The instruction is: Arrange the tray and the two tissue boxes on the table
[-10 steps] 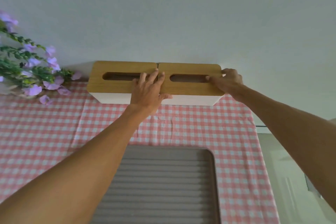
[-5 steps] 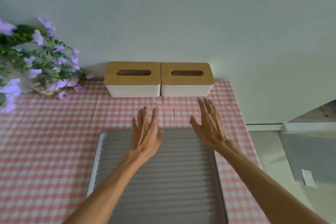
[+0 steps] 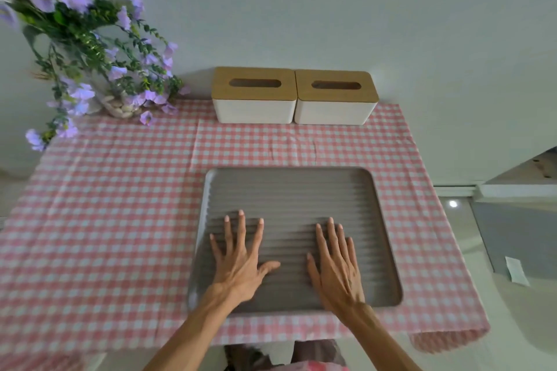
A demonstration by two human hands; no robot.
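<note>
While palms-down, left hand & right hand — flat over tray.

A home; gingham tablecloth; vase of purple flowers.

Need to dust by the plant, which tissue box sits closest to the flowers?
The left tissue box, beside the purple flowers; the right tissue box sits farther away.

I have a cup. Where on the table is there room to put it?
The big bare patch of checked tablecloth left of the grey tray, below the purple flowers. Also the strip between the tray and the two tissue boxes. The tray holds the left hand and right hand.
</note>
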